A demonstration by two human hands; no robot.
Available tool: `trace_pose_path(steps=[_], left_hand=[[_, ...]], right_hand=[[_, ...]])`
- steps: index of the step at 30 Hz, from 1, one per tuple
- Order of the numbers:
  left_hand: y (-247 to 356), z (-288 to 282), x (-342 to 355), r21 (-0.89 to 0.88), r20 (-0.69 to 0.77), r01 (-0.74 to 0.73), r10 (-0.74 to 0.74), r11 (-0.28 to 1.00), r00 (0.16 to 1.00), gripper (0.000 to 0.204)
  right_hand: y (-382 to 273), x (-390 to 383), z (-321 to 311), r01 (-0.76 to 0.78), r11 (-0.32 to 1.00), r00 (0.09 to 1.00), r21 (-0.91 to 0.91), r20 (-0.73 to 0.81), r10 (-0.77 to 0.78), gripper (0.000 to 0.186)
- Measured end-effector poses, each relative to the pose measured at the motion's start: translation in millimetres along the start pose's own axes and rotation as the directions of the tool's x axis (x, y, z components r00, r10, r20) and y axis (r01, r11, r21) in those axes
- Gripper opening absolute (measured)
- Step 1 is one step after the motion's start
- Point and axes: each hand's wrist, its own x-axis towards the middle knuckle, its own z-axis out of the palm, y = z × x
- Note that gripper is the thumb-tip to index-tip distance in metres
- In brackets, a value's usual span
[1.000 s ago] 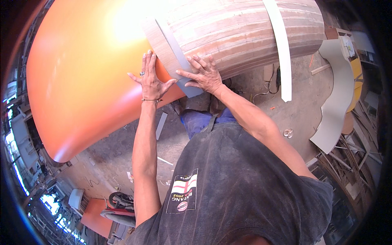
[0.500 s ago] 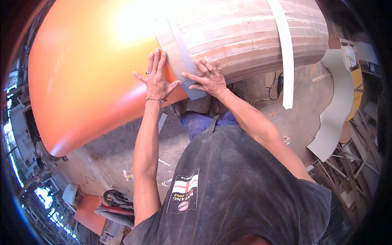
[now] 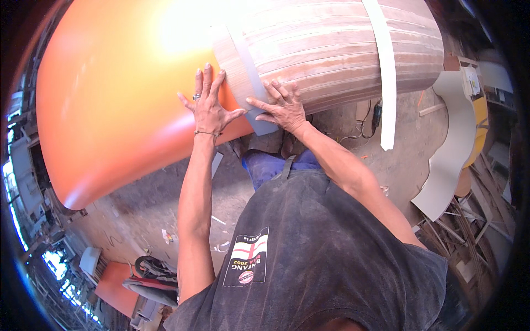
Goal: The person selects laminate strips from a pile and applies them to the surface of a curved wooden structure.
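Left hand (image 3: 208, 115) is laid open on the orange sheet (image 3: 127, 105), fingers splayed wide and not pinching anything. The sheet is right under those fingers, smooth and shiny, bending over in one big rounded curve, with a hot glare near the top. The thumb points over toward the lower end of a pale wood-grain band (image 3: 232, 66), which runs along the sheet's right edge.

Right hand (image 3: 286, 113) is spread too, no grip on anything that I can see. Its thumb and the finger next to it reach across the grey-blue strip (image 3: 265, 127) beside that band, while the other fingertips sit around where the strip meets the slatted wooden form (image 3: 342, 60). Can't really tell how hard either hand is pressing.

The form is rounded like a barrel, long narrow slats, kinda rough with pale streaks. Further right a flat white band (image 3: 385, 71) drapes over it and hangs past its lower edge. Just left of that band's lower part there's a dark corded tool (image 3: 377, 115), and well off to the right a wavy pale grey panel (image 3: 455, 143).
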Motion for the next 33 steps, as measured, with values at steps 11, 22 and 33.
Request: trace_pose_path(steps=[11, 22, 33], left_hand=[[12.5, -17.6, 5.5, 0.094, 0.121, -0.035, 0.023, 0.995, 0.992, 0.131], [17.6, -21.4, 2.5, 0.103, 0.153, -0.093, 0.077, 0.990, 0.985, 0.126], [14.1, -18.5, 2.6, 0.122, 0.154, -0.075, 0.056, 0.990, 0.986, 0.122]], right_hand=[[-1.4, 1.1, -3.8, -0.003, 1.000, 1.000, -0.001, 0.025, 0.003, 0.067], [-2.8, 3.0, -12.9, -0.022, 1.000, 0.999, 0.016, 0.027, 0.022, 0.069], [2.6, 65.1, -41.9, -0.138, 0.969, 0.990, 0.207, 0.066, 0.127, 0.074]])
